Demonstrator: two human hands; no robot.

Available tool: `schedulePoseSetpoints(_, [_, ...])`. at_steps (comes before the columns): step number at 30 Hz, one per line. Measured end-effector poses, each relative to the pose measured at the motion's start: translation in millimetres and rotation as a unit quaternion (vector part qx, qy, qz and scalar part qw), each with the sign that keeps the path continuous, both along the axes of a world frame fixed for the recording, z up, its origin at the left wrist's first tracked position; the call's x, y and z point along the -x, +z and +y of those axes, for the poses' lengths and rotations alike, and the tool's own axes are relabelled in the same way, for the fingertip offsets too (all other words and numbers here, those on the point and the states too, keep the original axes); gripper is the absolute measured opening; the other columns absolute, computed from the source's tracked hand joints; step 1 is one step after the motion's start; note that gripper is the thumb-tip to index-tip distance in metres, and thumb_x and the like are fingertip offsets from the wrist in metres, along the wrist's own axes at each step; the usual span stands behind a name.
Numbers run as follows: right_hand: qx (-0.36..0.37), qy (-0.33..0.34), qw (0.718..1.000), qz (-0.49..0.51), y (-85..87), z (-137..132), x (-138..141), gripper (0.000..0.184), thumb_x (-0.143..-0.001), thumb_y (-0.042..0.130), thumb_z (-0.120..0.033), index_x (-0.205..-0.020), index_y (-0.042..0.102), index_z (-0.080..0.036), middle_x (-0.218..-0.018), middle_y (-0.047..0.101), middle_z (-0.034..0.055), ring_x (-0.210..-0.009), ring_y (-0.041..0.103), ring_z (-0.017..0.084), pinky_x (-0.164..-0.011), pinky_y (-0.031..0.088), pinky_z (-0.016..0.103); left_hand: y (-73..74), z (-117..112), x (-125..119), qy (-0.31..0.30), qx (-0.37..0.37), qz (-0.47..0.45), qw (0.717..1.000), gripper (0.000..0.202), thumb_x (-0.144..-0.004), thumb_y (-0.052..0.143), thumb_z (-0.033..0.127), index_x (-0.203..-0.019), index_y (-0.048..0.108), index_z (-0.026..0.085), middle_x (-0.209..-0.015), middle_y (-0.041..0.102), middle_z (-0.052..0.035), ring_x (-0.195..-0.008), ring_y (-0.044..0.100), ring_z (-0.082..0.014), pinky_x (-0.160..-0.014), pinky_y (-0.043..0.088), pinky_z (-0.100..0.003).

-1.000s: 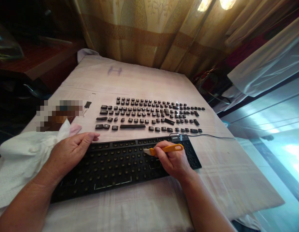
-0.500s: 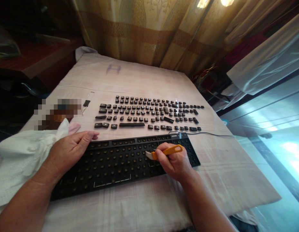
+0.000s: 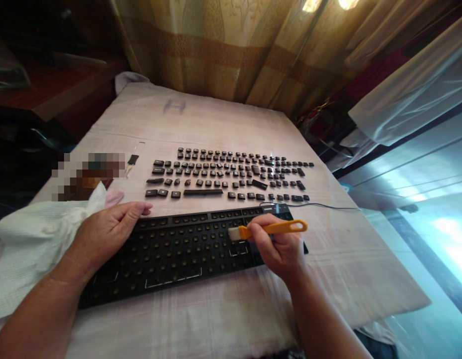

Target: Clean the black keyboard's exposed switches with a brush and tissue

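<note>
A black keyboard [image 3: 171, 254] with its keycaps off lies at a slant on the cloth-covered table, its bare key posts showing. My left hand [image 3: 107, 232] grips its upper left edge, thumb and fingertips close together at the back rim; part of that corner is hidden beneath the hand. In my right hand [image 3: 279, 247] is a small brush [image 3: 286, 227] with an orange handle and pale bristles. The bristles touch the key posts right of the keyboard's middle. Behind the keyboard, the loose black keycaps [image 3: 204, 192] are laid out in rows.
A white cloth [image 3: 25, 239] lies left of my left wrist. A wire keycap puller [image 3: 133, 158] rests near a blurred-out item [image 3: 90, 177]. The keyboard's cable [image 3: 328, 205] runs off to the right. A patterned curtain [image 3: 216, 50] hangs behind the table.
My right hand has moved right with the brush, whose handle now lies flatter and points further right. The left hand and the keyboard have stayed in place.
</note>
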State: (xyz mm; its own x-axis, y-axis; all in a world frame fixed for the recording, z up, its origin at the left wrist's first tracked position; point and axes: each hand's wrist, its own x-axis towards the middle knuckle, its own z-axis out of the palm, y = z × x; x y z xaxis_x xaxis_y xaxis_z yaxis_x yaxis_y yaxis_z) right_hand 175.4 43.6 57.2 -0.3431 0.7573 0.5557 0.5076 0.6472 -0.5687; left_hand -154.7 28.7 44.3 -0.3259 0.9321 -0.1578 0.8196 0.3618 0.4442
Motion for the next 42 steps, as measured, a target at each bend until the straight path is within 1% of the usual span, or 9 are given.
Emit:
schedulePoseSetpoints(7, [-0.022, 0.014, 0.999, -0.044, 2.5, 11.2, 11.5, 0.016, -0.098, 0.052, -0.021, -0.089, 0.066, -0.021, -0.075, 0.075, 0.0023, -0.065, 0.071, 0.015, -0.059, 0.054, 0.024, -4.9, -1.1, 7.1, 0.001, -0.034, -0.022, 0.999, 0.073, -0.072, 0.026, 0.074, -0.097, 0.078, 0.03, -0.112, 0.077, -0.0004, -0.147, 0.04, -0.0298, -0.122, 0.035, -0.047])
schedulePoseSetpoints(11, [-0.067, 0.005, 0.995, -0.073, -4.6, 8.9, 15.0, 0.019, -0.099, 0.052, -0.022, -0.087, 0.067, -0.02, -0.073, 0.075, 0.0033, -0.062, 0.071, 0.015, -0.06, 0.053, 0.024, -0.9, -0.3, 3.7, 0.007, -0.031, -0.021, 0.999, 0.073, -0.073, 0.026, 0.072, -0.1, 0.078, 0.029, -0.111, 0.077, -0.0004, -0.146, 0.042, -0.0307, -0.121, 0.036, -0.047])
schedulePoseSetpoints(16, [-0.083, -0.027, 0.992, -0.093, -10.5, 7.2, 16.4, 0.02, -0.099, 0.052, -0.023, -0.085, 0.066, -0.02, -0.071, 0.075, 0.0036, -0.06, 0.071, 0.016, -0.059, 0.052, 0.025, 6.4, -0.6, -1.5, 0.002, -0.021, -0.015, 1.0, 0.07, -0.074, 0.027, 0.068, -0.1, 0.079, 0.028, -0.112, 0.077, -0.0009, -0.146, 0.042, -0.0318, -0.12, 0.037, -0.048])
schedulePoseSetpoints(18, [-0.085, -0.006, 0.992, -0.097, -11.0, 7.1, 17.6, 0.019, -0.099, 0.052, -0.022, -0.087, 0.066, -0.02, -0.072, 0.075, 0.0037, -0.061, 0.071, 0.016, -0.061, 0.053, 0.025, 7.6, -0.8, -2.3, 0.004, -0.017, -0.014, 1.0, 0.068, -0.075, 0.027, 0.066, -0.099, 0.079, 0.029, -0.113, 0.077, -0.0006, -0.146, 0.043, -0.0308, -0.12, 0.038, -0.047])
schedulePoseSetpoints(23, [-0.063, 0.099, 0.989, -0.091, -10.4, 7.5, 19.0, 0.015, -0.101, 0.052, -0.021, -0.094, 0.066, -0.02, -0.079, 0.076, 0.0049, -0.067, 0.07, 0.016, -0.066, 0.055, 0.027, 5.1, -1.2, -1.0, -0.008, -0.023, -0.006, 1.0, 0.066, -0.077, 0.028, 0.063, -0.101, 0.079, 0.029, -0.112, 0.077, -0.0002, -0.145, 0.043, -0.0302, -0.12, 0.038, -0.047])
schedulePoseSetpoints(26, [-0.052, 0.122, 0.987, -0.086, -9.9, 7.6, 17.8, 0.014, -0.101, 0.053, -0.022, -0.096, 0.066, -0.02, -0.081, 0.076, 0.0049, -0.069, 0.07, 0.016, -0.066, 0.055, 0.027, 2.6, -1.5, 0.8, -0.017, -0.025, -0.003, 1.0, 0.066, -0.078, 0.028, 0.062, -0.101, 0.079, 0.028, -0.115, 0.076, -0.0006, -0.145, 0.043, -0.0314, -0.12, 0.038, -0.049])
schedulePoseSetpoints(32, [-0.067, 0.077, 0.993, -0.058, -11.0, 5.9, 18.4, 0.015, -0.101, 0.053, -0.02, -0.095, 0.066, -0.018, -0.08, 0.076, 0.0052, -0.069, 0.072, 0.016, -0.067, 0.056, 0.027, 1.3, -1.8, 1.9, -0.025, -0.028, -0.006, 0.999, 0.067, -0.079, 0.027, 0.064, -0.1, 0.078, 0.026, -0.118, 0.076, -0.0022, -0.147, 0.04, -0.0313, -0.122, 0.035, -0.049])
schedulePoseSetpoints(37, [-0.047, 0.079, 0.994, -0.067, -14.6, 4.9, 20.1, 0.015, -0.1, 0.053, -0.022, -0.096, 0.067, -0.02, -0.082, 0.078, 0.0051, -0.071, 0.073, 0.017, -0.068, 0.058, 0.027, 0.7, -2.9, 1.7, -0.013, -0.025, -0.01, 1.0, 0.067, -0.079, 0.027, 0.066, -0.101, 0.078, 0.028, -0.114, 0.077, -0.0007, -0.148, 0.038, -0.0297, -0.121, 0.035, -0.048])
schedulePoseSetpoints(42, [-0.035, 0.055, 0.994, -0.088, -15.9, 2.7, 18.3, 0.02, -0.1, 0.051, -0.022, -0.088, 0.066, -0.02, -0.073, 0.075, 0.004, -0.063, 0.071, 0.016, -0.062, 0.054, 0.025, -0.1, -3.0, 2.7, -0.019, -0.028, -0.01, 0.999, 0.066, -0.079, 0.028, 0.065, -0.1, 0.078, 0.028, -0.116, 0.076, -0.0008, -0.147, 0.039, -0.0315, -0.121, 0.035, -0.049])
